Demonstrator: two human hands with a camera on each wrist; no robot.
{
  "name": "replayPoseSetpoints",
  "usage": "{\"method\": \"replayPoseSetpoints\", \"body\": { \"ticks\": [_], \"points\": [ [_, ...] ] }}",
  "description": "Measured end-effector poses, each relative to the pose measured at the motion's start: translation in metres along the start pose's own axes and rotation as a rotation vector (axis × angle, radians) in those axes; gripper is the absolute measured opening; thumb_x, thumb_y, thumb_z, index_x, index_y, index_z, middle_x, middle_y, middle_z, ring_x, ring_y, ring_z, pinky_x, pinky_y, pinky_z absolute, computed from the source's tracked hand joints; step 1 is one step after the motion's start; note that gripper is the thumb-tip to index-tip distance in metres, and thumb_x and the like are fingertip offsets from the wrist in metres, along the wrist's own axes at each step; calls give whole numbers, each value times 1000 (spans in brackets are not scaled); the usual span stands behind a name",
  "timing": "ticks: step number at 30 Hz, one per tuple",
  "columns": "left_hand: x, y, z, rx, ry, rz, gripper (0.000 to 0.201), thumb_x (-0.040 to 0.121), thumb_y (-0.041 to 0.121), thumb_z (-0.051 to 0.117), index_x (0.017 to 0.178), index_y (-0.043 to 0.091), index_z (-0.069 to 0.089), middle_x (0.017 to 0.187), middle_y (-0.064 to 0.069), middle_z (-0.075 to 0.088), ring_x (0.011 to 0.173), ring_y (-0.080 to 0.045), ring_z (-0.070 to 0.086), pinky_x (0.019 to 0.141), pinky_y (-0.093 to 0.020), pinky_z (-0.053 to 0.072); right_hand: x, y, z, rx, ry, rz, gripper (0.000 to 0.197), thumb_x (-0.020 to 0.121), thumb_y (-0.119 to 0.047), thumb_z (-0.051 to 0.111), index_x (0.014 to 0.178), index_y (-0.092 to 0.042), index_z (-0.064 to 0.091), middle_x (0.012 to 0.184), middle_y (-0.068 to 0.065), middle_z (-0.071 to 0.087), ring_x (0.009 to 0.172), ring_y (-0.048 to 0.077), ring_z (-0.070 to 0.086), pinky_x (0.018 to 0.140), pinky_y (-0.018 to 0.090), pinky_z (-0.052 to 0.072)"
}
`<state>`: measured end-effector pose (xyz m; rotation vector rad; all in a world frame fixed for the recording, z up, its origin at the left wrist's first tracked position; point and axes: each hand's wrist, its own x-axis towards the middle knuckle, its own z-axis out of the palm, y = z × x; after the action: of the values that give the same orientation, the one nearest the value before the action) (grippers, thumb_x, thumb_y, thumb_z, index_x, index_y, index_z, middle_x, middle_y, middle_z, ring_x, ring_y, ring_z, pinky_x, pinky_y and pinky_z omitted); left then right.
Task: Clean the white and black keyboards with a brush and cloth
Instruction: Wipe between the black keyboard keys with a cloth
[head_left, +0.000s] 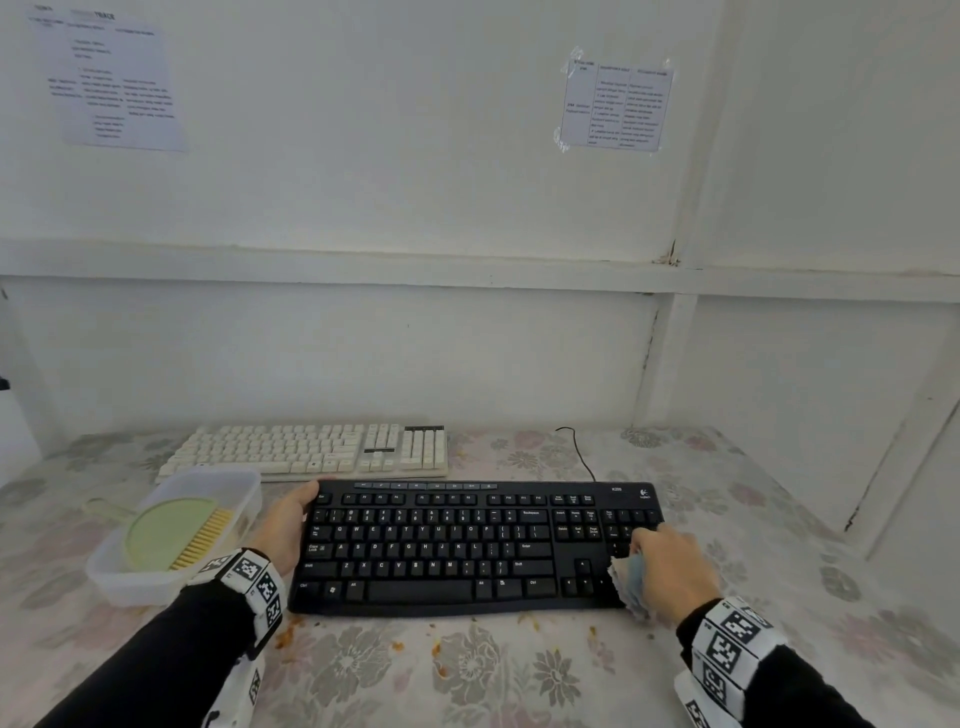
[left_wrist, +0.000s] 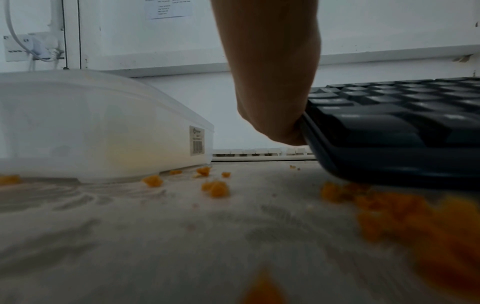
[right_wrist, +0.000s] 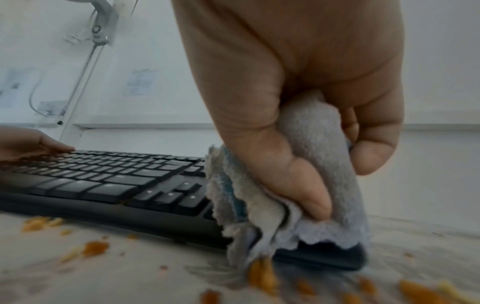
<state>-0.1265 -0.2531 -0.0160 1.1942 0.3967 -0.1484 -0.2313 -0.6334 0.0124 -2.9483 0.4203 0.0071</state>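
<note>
The black keyboard (head_left: 467, 545) lies in front of me on the flowered table cover. My left hand (head_left: 291, 525) holds its left edge, with the fingers round the far left corner. My right hand (head_left: 670, 571) grips a bunched pale grey cloth (head_left: 631, 577) against the keyboard's right end, over the number pad. In the right wrist view the thumb (right_wrist: 298, 181) pinches the cloth (right_wrist: 311, 133) above the near right corner of the keyboard (right_wrist: 103, 181). The white keyboard (head_left: 311, 449) lies behind, by the wall. A green brush (head_left: 171, 535) with yellow bristles rests in a clear tub (head_left: 249, 483).
Orange crumbs (head_left: 436, 649) are scattered on the cover along the black keyboard's near edge and beside the tub (left_wrist: 103, 123). A black cable (head_left: 579, 452) runs back to the wall. The wall stands close behind the white keyboard.
</note>
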Motion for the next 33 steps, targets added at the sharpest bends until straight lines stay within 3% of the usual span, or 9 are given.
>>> {"method": "replayPoseSetpoints", "body": {
  "ticks": [3, 6, 11, 13, 19, 23, 25, 30, 33],
  "points": [
    [2, 0, -3, -6, 5, -12, 29, 104, 28, 35, 105, 13, 60, 94, -13, 61, 85, -27, 57, 72, -39, 46, 4, 12, -1, -100, 43, 59, 26, 88, -1, 40, 98, -21, 53, 117, 5, 49, 112, 26, 43, 82, 32, 45],
    [1, 0, -4, -20, 24, -18, 30, 104, 30, 36, 107, 13, 60, 98, -13, 61, 87, -27, 58, 71, -40, 47, 9, 15, -7, -112, 107, 133, 33, 90, -5, 40, 115, -22, 52, 119, 3, 47, 114, 25, 42, 82, 32, 45],
    [-1, 1, -1, -3, 22, -10, 29, 104, 27, 34, 104, 14, 60, 92, -12, 61, 82, -26, 57, 70, -38, 46, 26, -2, -12, 188, 161, -51, 31, 78, -4, 50, 70, -33, 45, 89, 0, 56, 81, 19, 53, 69, 35, 51],
    [-1, 2, 0, -3, 23, -19, 29, 104, 27, 34, 104, 13, 60, 92, -12, 61, 82, -26, 57, 68, -39, 46, 32, -9, -8, 220, 113, -120, 37, 77, -5, 54, 63, -37, 42, 78, -6, 57, 76, 16, 55, 66, 34, 52],
    [2, 1, -2, -13, 24, -24, 29, 104, 28, 35, 105, 12, 59, 92, -13, 61, 82, -27, 57, 68, -39, 46, 29, 7, 2, 128, 56, -24, 42, 77, 2, 47, 64, -37, 41, 97, -4, 58, 89, 19, 57, 69, 29, 47],
    [2, -1, 0, 1, 5, -27, 30, 104, 26, 34, 99, 12, 59, 89, -13, 60, 79, -26, 56, 67, -39, 45, 18, 28, -10, 10, 75, 135, 33, 84, -5, 41, 92, -33, 54, 111, -1, 60, 103, 22, 54, 83, 32, 46],
    [4, -1, -1, 4, 1, -25, 31, 104, 27, 34, 98, 12, 60, 89, -12, 60, 80, -26, 56, 66, -39, 45, 15, 32, -16, -14, 83, 149, 28, 83, -5, 41, 87, -31, 49, 110, 0, 60, 103, 23, 53, 87, 34, 46],
    [5, -1, -2, 4, 7, -15, 30, 104, 27, 34, 99, 13, 60, 91, -12, 60, 81, -26, 56, 66, -38, 44, 16, -7, -18, 98, 68, -24, 30, 77, -9, 61, 83, -35, 47, 99, -7, 56, 96, 18, 53, 78, 31, 47],
    [1, 0, -2, 20, -6, -5, 30, 104, 26, 35, 101, 14, 62, 91, -11, 63, 81, -25, 58, 68, -37, 46, 18, -44, -10, 174, 87, -182, 24, 77, -15, 64, 89, -32, 54, 101, -7, 56, 99, 19, 54, 84, 36, 48]
  ]
}}
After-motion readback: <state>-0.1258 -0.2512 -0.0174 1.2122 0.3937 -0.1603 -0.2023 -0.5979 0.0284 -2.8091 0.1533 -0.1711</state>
